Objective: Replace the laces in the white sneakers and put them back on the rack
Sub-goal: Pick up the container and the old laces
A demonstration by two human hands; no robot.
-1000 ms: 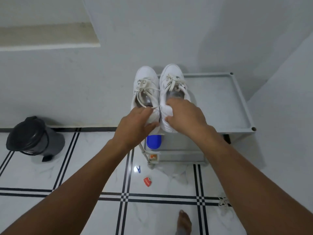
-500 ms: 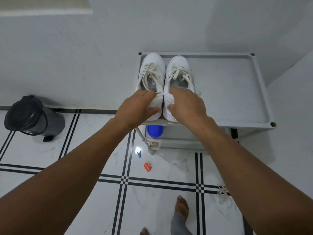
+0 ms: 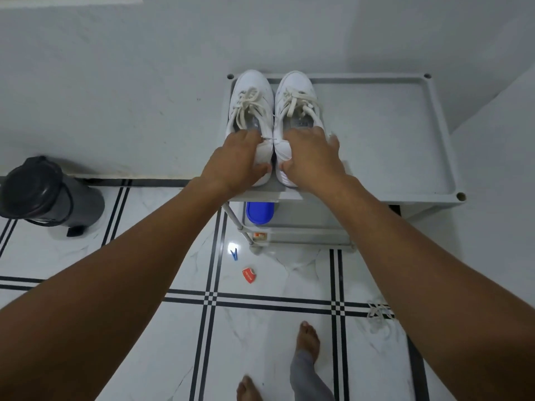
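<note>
Glossy tile (image 3: 144, 204), grey plastic rack (image 3: 376, 140) — left hand (image 3: 234, 163) grip clasps left sneaker (image 3: 252, 85), right hand (image 3: 311, 157) grip wide on right sneaker (image 3: 295, 85).

Left sneaker (image 3: 252, 91) and right sneaker (image 3: 296, 88), both white, stand side by side at 9 o'clock end of rack (image 3: 434, 125) top, toes to 12 o'clock. Left hand (image 3: 234, 163) grips left sneaker's heel. Right hand (image 3: 312, 157) lies spread-fingered on right sneaker's heel. Black bin (image 3: 43, 195) on floor, 9 o'clock of rack.

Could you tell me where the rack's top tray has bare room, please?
The grey plastic top tray is bare from the right white sneaker to its right rim. Its left end is crowded: left sneaker, left hand, right hand.
</note>
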